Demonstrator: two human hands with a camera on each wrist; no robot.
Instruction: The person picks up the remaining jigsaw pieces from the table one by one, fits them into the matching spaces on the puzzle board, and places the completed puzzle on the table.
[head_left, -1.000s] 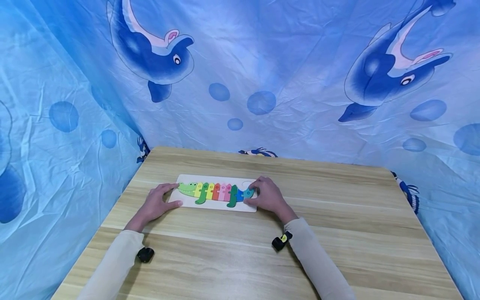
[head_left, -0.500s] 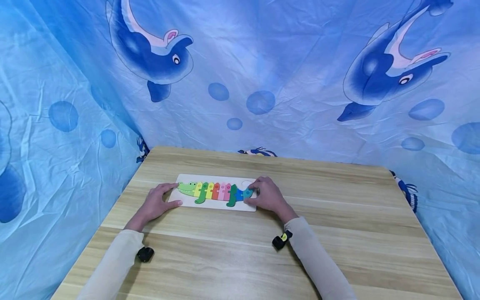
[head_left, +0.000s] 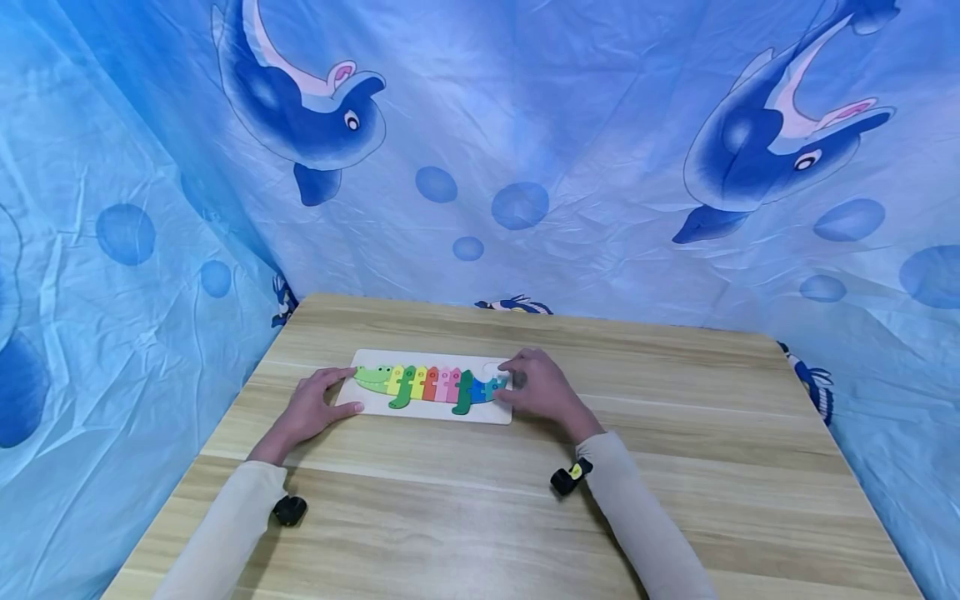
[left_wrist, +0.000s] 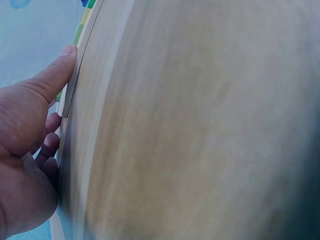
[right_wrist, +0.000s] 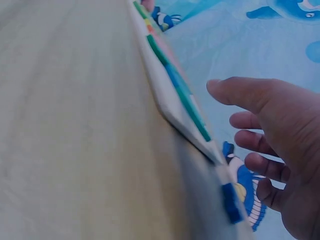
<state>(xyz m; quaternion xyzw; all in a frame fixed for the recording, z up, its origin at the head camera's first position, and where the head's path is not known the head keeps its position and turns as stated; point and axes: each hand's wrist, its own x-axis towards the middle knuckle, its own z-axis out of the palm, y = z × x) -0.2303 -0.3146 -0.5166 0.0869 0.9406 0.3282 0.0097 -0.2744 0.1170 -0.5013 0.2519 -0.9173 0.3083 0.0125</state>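
Note:
A white puzzle board (head_left: 431, 411) lies on the table, filled with colourful pieces that form a crocodile (head_left: 431, 383). Its green head points left and its blue-green tail piece (head_left: 493, 388) is at the right. My left hand (head_left: 306, 410) holds the board's left end, thumb at the near corner and fingers at the far side; in the left wrist view the thumb (left_wrist: 57, 72) presses on the board's edge. Over the tail end hovers my right hand (head_left: 543, 390). The right wrist view shows its thumb (right_wrist: 240, 91) lifted off the board, fingers loosely bent, holding nothing.
The wooden table (head_left: 450, 517) has its back edge against a blue cloth (head_left: 480, 108) printed with dolphins and bubbles. Cloth also hangs along the left and right sides. A black wrist camera (head_left: 289, 510) sits below the left sleeve, another camera (head_left: 570, 477) by the right.
My right hand has let go of the tail end and shifted slightly right, thumb and fingers spreading apart. The left hand and the board stay in place.

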